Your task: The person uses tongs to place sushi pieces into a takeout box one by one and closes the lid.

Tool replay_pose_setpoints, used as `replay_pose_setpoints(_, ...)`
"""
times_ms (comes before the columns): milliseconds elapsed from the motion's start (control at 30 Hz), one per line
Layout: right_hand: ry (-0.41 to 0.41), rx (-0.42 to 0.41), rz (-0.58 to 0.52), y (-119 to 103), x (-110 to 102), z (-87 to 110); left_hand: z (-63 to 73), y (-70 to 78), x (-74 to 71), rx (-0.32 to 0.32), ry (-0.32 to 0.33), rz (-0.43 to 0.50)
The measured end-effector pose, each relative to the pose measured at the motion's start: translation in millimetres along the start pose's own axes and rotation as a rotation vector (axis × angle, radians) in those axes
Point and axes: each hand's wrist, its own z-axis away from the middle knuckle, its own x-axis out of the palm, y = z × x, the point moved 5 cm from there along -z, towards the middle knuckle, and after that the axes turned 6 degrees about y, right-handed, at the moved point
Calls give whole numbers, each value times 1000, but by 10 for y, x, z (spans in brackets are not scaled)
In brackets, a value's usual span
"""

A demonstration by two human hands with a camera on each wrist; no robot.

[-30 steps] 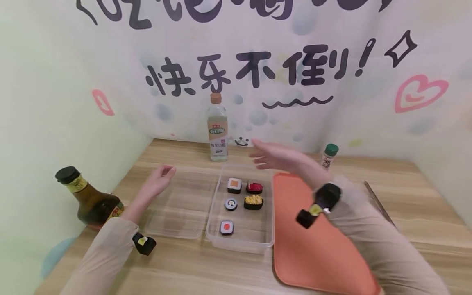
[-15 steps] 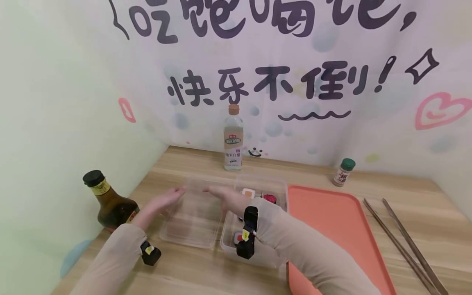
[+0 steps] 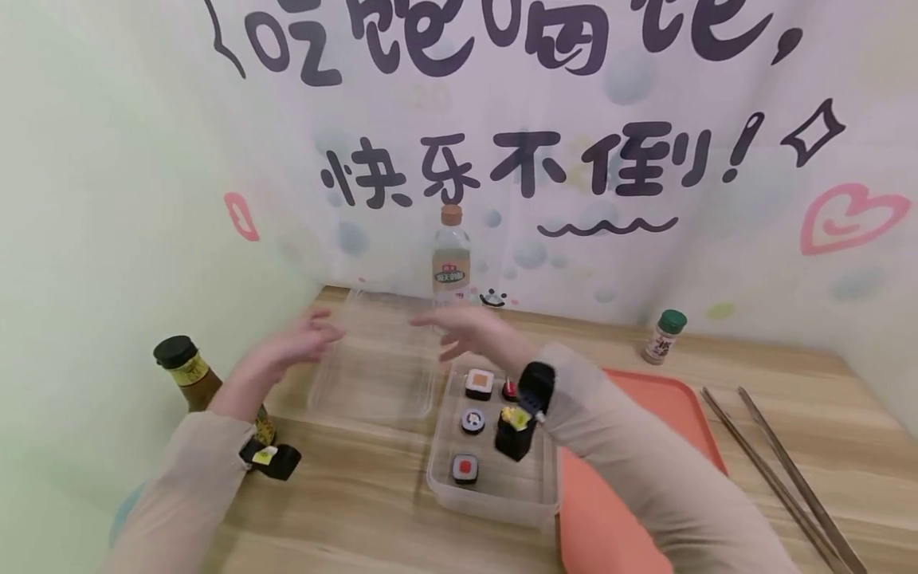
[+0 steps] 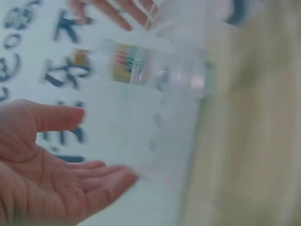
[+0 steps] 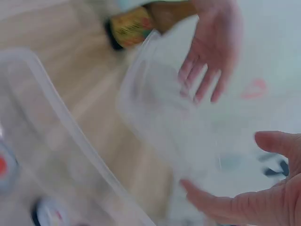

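Observation:
A clear plastic lid lies between my two hands, left of the clear container. Whether it rests on the table I cannot tell. My left hand is beside the lid's left edge, palm turned inward and fingers loosely extended. Opposite it, my right hand hovers above the container's far end, near the vinegar bottle. In the wrist views, both hands have thumb and fingers apart and grip nothing. Several sushi pieces sit in the container, among them a roll with a red centre. My right wrist partly hides others.
An orange tray adjoins the container on the right, partly under my right arm. Beyond it lie metal chopsticks. A green-capped seasoning jar stands at the back. A dark sauce bottle is by my left forearm.
The right hand has swung left across the container to the lid, then drawn back up and right. The lid now sits farther back. The left hand has lifted and moved left.

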Motion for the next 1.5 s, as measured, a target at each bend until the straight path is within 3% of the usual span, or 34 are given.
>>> replay_pose_setpoints(100,29,-28,40,-94,-334,175,-2,259,11,125,-6,-13)
replay_pose_setpoints(167,42,-51,60,-57,-543,231,-29,371,84,170,-13,-5)
replay_pose_setpoints(300,72,-120,74,133,-903,242,-100,495,305,190,-44,25)
replay_pose_setpoints(433,130,-186,26,263,-1173,309,-179,616,530,205,-48,-22)
replay_pose_setpoints(567,215,-261,-5,299,-1388,465,-266,757,697,241,5,-45)
replay_pose_setpoints(733,273,-398,41,365,-1565,624,-368,814,813,276,88,52)
replay_pose_setpoints(867,314,-438,97,473,-1635,711,-406,809,902,295,151,96)
replay_pose_setpoints(1000,297,-392,73,608,-1663,746,-441,808,1051,272,143,180)
replay_pose_setpoints(1100,245,-359,-23,669,-1609,718,-464,775,1131,183,91,310)
replay_pose_setpoints(1200,239,-337,-9,716,-1550,694,-464,760,1201,90,36,397)
replay_pose_setpoints(1333,281,-315,198,780,-1462,658,-431,759,1266,62,-14,304)
replay_pose_setpoints(1500,335,-312,459,851,-1346,622,-365,696,1331,92,-50,-15)
